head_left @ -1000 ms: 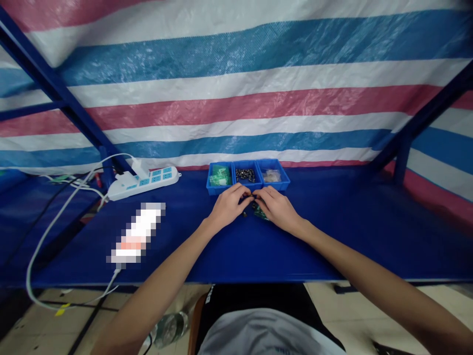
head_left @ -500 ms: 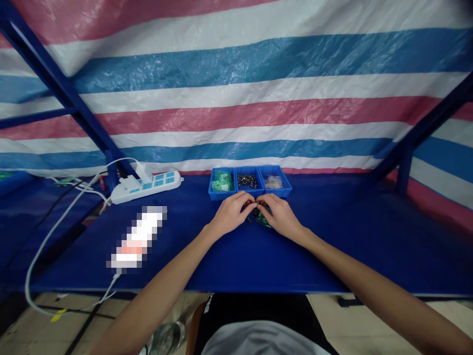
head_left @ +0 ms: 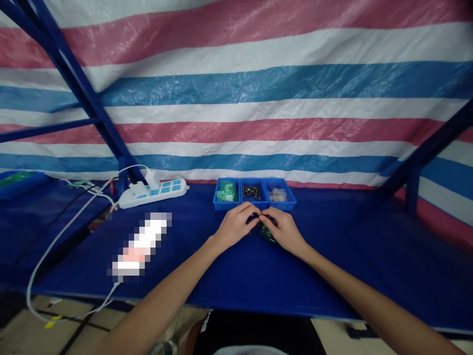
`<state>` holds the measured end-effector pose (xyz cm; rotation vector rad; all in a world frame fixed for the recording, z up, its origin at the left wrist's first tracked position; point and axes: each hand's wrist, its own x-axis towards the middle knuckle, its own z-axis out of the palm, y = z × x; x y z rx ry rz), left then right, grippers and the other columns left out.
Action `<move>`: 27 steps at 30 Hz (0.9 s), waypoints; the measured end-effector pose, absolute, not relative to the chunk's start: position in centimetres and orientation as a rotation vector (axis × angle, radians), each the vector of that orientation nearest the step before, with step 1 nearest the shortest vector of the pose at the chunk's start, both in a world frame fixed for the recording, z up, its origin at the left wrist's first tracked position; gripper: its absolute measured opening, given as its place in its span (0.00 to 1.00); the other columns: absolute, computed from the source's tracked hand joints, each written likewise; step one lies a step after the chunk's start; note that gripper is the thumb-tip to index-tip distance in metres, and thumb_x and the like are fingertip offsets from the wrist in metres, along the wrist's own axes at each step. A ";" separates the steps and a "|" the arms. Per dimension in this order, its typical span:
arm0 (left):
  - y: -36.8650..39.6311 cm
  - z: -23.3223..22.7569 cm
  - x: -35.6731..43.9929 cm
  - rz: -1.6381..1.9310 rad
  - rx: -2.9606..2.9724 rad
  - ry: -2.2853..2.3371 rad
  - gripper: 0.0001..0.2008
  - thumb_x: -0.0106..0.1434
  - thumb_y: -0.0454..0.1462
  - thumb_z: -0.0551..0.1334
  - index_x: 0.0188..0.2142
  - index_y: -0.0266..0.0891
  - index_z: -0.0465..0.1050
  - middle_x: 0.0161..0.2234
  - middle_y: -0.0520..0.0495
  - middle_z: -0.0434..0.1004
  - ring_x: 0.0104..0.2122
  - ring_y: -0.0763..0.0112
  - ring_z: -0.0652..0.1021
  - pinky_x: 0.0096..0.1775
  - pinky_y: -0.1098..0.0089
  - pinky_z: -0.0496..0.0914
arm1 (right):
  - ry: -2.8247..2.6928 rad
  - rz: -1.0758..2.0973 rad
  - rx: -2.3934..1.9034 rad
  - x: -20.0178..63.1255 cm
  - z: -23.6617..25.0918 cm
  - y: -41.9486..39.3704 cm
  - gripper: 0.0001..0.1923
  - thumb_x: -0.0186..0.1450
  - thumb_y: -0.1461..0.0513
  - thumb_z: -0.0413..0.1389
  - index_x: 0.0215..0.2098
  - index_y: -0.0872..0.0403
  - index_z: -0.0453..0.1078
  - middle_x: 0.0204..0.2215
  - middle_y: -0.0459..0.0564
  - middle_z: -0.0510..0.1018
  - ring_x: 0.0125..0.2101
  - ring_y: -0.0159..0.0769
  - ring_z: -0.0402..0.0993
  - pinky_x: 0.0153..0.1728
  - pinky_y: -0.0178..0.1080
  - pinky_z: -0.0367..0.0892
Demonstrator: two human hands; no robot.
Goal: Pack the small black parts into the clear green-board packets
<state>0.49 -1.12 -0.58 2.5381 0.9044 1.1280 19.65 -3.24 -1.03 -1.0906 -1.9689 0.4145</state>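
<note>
My left hand and my right hand meet at the fingertips over the table, just in front of the blue bins. Both are closed in a pinch, and whatever sits between the fingertips is too small and too covered to name. Under my right fingers lies a dark green piece, partly hidden, that looks like a small circuit board or packet. Behind the hands, the middle bin holds many small dark metallic parts. Green packets fill the left bin, and clear bags of pale pieces lie in the right one.
A white power strip with plugs and cables stands at the left rear. Nearer me lies a pixelated white object with a cable attached. Blue frame posts rise on both sides, before a striped tarp. Another blue tray is far left.
The whole scene sits lower in the picture and slightly to the right, as the head view has tilted up. Both hands stay together at the fingertips, their grip little changed.
</note>
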 end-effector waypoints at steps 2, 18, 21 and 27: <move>-1.1 -0.6 0.5 1.157 2.524 0.899 0.05 0.70 0.37 0.60 0.43 0.40 0.72 0.41 0.48 0.76 0.39 0.69 0.78 0.39 0.70 0.75 | -1.974 0.392 -1.074 19.7 -1.0 -3.2 0.10 0.72 0.61 0.51 0.38 0.53 0.74 0.30 0.48 0.76 0.30 0.36 0.73 0.34 0.36 0.65; -1.2 -0.4 0.9 1.165 2.409 0.937 0.09 0.72 0.39 0.57 0.47 0.42 0.74 0.42 0.49 0.81 0.40 0.68 0.80 0.42 0.69 0.74 | -1.910 0.310 -1.063 19.8 -1.2 -3.2 0.02 0.69 0.63 0.54 0.38 0.52 0.68 0.31 0.47 0.75 0.30 0.35 0.73 0.32 0.35 0.65; -1.2 -0.3 1.0 1.151 2.375 0.930 0.08 0.72 0.39 0.57 0.47 0.43 0.73 0.41 0.50 0.81 0.39 0.69 0.81 0.40 0.71 0.73 | -1.931 0.308 -1.049 19.9 -1.2 -3.2 0.02 0.70 0.63 0.53 0.38 0.52 0.68 0.31 0.47 0.75 0.30 0.36 0.73 0.33 0.35 0.66; -1.4 0.0 1.0 1.123 2.347 0.936 0.07 0.72 0.38 0.57 0.45 0.42 0.73 0.39 0.51 0.81 0.37 0.70 0.82 0.38 0.72 0.73 | -1.916 0.348 -1.067 19.7 -1.1 -3.4 0.04 0.69 0.62 0.53 0.37 0.52 0.69 0.30 0.47 0.75 0.30 0.35 0.73 0.33 0.36 0.66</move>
